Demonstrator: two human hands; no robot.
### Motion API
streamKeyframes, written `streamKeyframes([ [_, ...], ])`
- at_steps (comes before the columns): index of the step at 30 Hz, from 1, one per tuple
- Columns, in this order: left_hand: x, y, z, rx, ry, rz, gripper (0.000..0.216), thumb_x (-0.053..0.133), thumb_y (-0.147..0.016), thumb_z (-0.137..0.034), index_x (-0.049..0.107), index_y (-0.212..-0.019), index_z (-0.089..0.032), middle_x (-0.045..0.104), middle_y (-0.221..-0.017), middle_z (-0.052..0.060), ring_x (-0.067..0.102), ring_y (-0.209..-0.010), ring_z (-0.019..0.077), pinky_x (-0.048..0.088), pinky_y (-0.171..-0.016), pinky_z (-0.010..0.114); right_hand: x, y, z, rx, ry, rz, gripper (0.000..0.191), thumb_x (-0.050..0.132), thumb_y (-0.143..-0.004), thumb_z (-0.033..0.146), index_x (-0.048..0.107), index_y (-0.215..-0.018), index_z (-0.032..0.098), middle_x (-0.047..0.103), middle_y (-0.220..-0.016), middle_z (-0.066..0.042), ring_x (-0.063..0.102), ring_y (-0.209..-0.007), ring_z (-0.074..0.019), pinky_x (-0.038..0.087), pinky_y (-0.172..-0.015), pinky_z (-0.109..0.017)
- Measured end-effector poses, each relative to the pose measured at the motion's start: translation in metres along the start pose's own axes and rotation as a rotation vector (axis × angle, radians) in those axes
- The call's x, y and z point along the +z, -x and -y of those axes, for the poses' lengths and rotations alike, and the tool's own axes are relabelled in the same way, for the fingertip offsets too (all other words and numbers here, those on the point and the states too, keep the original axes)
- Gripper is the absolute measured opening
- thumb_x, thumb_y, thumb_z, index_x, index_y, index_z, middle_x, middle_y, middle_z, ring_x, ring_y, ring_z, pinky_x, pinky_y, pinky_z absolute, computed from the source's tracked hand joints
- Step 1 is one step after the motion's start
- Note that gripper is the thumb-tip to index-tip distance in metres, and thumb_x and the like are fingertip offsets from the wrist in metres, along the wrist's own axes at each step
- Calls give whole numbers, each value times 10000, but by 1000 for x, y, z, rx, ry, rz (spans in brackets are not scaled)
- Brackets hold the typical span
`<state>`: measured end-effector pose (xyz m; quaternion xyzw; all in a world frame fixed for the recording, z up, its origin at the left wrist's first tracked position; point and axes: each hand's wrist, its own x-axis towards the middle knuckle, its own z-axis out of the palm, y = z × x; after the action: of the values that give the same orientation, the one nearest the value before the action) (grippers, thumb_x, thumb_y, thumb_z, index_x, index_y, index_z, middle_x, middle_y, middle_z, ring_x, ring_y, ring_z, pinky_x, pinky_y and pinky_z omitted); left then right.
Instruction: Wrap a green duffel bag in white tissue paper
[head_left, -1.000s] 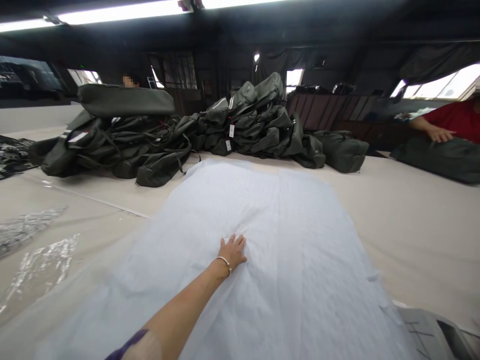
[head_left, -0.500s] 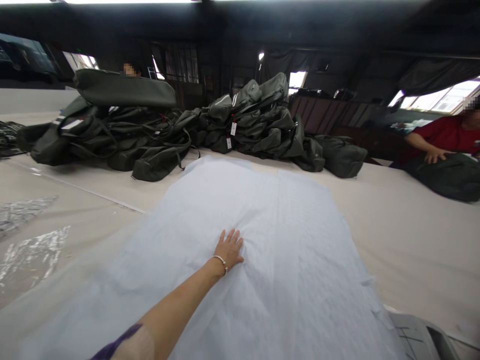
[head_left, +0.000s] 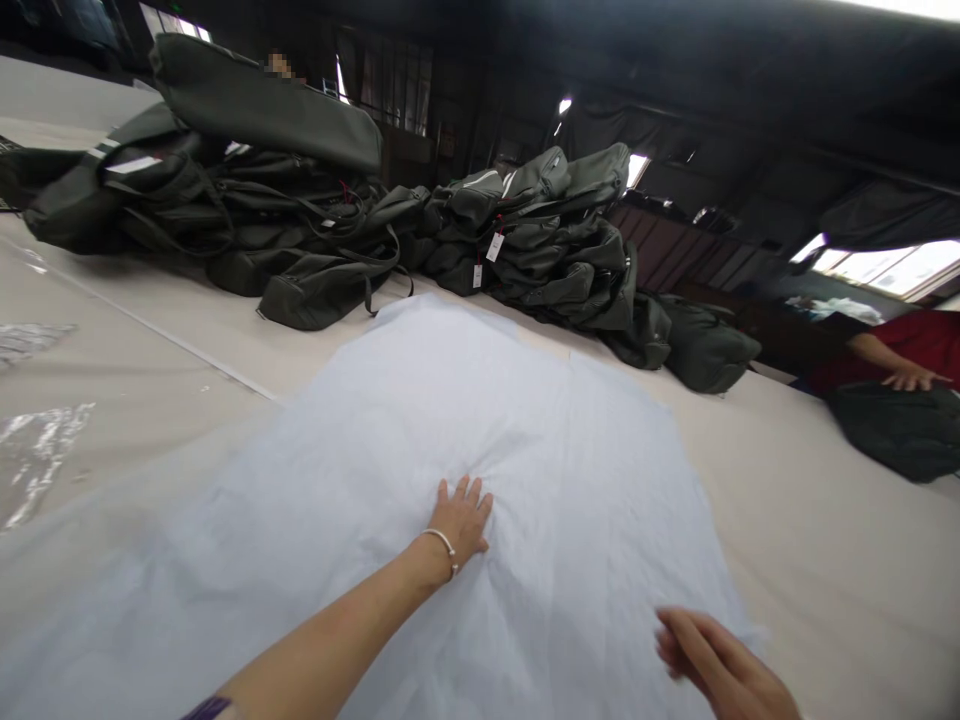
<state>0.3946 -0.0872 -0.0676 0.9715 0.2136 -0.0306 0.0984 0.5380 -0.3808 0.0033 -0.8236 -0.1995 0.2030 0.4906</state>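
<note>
A thin, pale bluish-white sheet (head_left: 390, 400) lies spread over the table, with small creases fanning out from the middle. Flat on those creases rests my left hand (head_left: 459, 520), its fingers spread and a bracelet round the wrist. My right hand (head_left: 712, 655) is at the lower right, over the sheet near its right edge. Its fingers are curled in, slightly blurred, and nothing shows in them. I cannot tell whether it touches the sheet.
Dark green bags (head_left: 322, 290) are heaped along the far side of the light table (head_left: 810, 500). Clear plastic (head_left: 45, 450) lies at the left. On the far right, a person in red has a hand (head_left: 915, 377) on another dark bag (head_left: 892, 425).
My right hand has come into view at the lower right. My left hand stays pressed on the sheet. The view has tilted, and a grey object at the lower right is now out of sight.
</note>
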Motion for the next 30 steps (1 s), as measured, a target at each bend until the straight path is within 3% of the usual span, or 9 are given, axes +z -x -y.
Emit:
streamKeyframes([
  [2,-3,1,-1,5,6,7,776,703,-821,-497,372,-1463,-215,280,-1560,141,235,-1438,356,230,-1115,677,41,-40,34,-58,-44,113,499,652,-727,709,696,-883,238,682,-879,-93,649,-824,-222,554,-779,-355],
  [6,-4,2,-2,0,35,14,779,692,-826,-522,373,-1464,-207,275,-1560,142,228,-1441,353,222,-1125,671,112,-127,88,-156,-51,259,505,632,-737,662,680,-838,169,668,-793,-62,605,-733,-159,491,-645,-271],
  [9,-4,1,-3,-1,74,26,772,679,-839,-519,365,-1470,-203,253,-1565,144,203,-1447,362,193,-1131,684,136,-181,95,-116,59,289,448,624,-748,606,658,-810,163,664,-772,-46,591,-683,-124,452,-586,-227],
  [13,-4,0,-2,14,129,58,731,624,-883,-506,352,-1478,-182,220,-1569,157,170,-1451,379,148,-1133,704,148,-230,82,12,287,264,306,615,-813,449,608,-691,169,644,-661,-27,553,-550,-98,397,-488,-206],
  [16,-7,0,-1,19,160,94,697,582,-916,-482,333,-1486,-168,197,-1570,165,143,-1455,385,133,-1134,710,155,-250,76,113,483,257,320,641,-817,359,545,-572,177,590,-534,-17,502,-442,-99,367,-428,-218],
  [22,-14,2,-2,25,201,115,643,541,-944,-435,327,-1487,-163,182,-1567,170,127,-1457,381,118,-1133,713,161,-265,86,201,765,291,354,664,-815,397,582,-564,160,636,-570,-68,571,-457,-140,427,-465,-251],
  [25,-10,0,0,15,202,105,688,593,-907,-473,341,-1481,-190,196,-1565,159,144,-1455,377,112,-1132,711,158,-263,87,162,893,187,386,737,-723,507,621,-610,157,671,-639,-113,667,-636,-230,482,-589,-307],
  [28,0,-6,3,3,175,83,720,645,-865,-483,356,-1473,-230,218,-1561,145,168,-1451,369,115,-1131,705,154,-257,78,111,941,35,531,726,-651,661,654,-757,145,706,-885,-185,676,-907,-327,497,-726,-373],
  [30,7,-9,5,2,140,67,737,676,-841,-458,356,-1472,-252,224,-1560,140,175,-1449,368,120,-1127,705,151,-252,68,77,917,-15,589,669,-675,713,655,-843,148,691,-1025,-195,652,-1002,-334,493,-752,-373],
])
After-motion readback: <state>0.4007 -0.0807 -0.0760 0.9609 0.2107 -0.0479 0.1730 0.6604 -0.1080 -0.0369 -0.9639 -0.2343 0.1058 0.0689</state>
